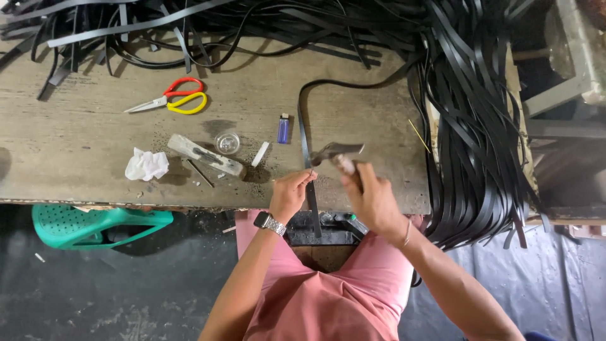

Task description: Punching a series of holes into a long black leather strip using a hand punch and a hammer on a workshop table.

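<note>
Hammer (336, 153) raised in your closed right hand (372, 202); left hand (289, 194) pinches black strap (305, 136) just left of hammer. A glancing blow risks striking those fingertips (309, 177).

Red and yellow scissors (175, 98) are lying on the desk (69, 136) at ten o'clock. A blue lighter (284, 129) is standing near centre, a crumpled white tissue (146, 165) is sitting at nine o'clock, and a green plastic stool (95, 225) is showing at eight o'clock.
</note>
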